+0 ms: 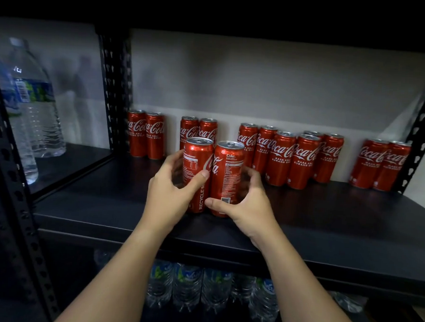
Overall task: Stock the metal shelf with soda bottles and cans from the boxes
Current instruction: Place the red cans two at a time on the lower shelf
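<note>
Two red cola cans stand upright, side by side and touching, on the black metal shelf (327, 217), in front of the back row of cans (294, 156) along the wall. The left can (196, 169) is wrapped by the left hand (172, 190), thumb across its front. The right can (226, 176) is held low by the right hand (247, 202), thumb near the barcode, fingers curled round the far side. Each grip is closed on its own can, not spread.

Handling, judged: tabs look unopened, so the cans are probably full, fairly heavy, stiff under a mid-body squeeze. The glossy walls may be slippery; dents are likely if knocked. A mid-body hold is best; the rims and tabs are better avoided.

Water bottles (186, 286) are seen on the tier below.
</note>
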The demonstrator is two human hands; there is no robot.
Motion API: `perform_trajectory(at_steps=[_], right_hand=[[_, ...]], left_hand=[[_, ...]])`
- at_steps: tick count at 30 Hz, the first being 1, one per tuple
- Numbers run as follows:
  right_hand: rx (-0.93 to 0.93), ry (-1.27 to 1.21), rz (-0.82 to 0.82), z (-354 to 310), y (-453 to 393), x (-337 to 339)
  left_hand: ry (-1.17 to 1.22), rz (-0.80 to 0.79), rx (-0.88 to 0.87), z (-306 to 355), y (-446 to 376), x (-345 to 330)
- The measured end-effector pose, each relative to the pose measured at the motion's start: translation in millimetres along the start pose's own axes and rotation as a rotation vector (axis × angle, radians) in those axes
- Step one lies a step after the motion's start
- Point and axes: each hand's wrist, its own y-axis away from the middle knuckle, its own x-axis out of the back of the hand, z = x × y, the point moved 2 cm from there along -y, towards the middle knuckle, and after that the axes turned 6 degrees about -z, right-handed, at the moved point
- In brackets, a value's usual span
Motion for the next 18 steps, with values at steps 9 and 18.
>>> perform_trajectory(at_steps=[9, 18], right_hand=[[-0.029, -0.028, 0.0, -4, 1, 2], [-0.009, 0.094, 0.03, -3, 3, 0]], left_hand=[[-0.06, 0.075, 0.03, -6, -1, 5], [-0.079, 0.045, 0.075, -8, -2, 3]])
